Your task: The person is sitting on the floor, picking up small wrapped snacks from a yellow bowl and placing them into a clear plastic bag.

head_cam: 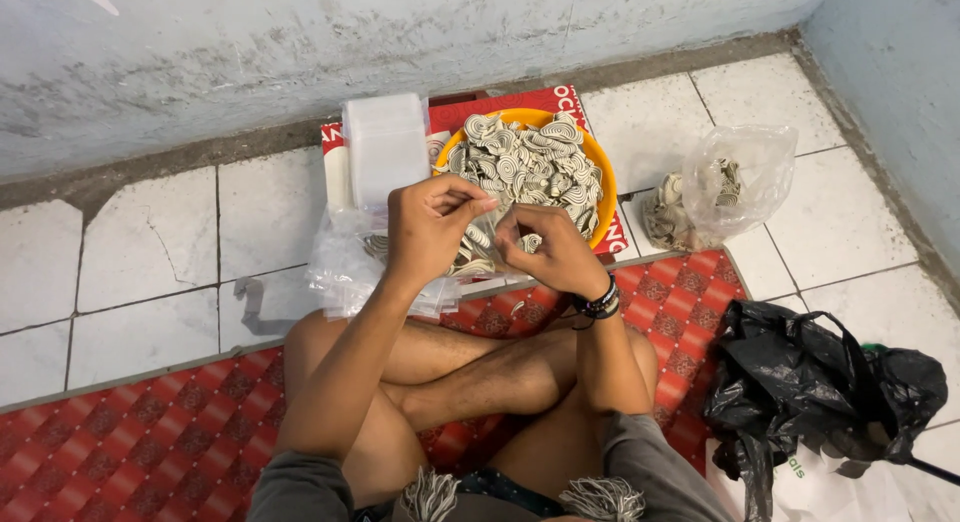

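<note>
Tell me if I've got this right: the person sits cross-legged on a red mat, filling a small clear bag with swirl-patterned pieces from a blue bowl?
Not quite: the head view shows the bowl is orange, not blue. The rest holds: both hands, left hand and right hand, hold a small clear bag of swirl-patterned pieces over the red mat.

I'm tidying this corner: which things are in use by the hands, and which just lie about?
In use: left hand and right hand holding a clear bag; orange bowl of spiral pieces; stack of clear bags.

Lying about: black bag; side bag; red mat.
</note>
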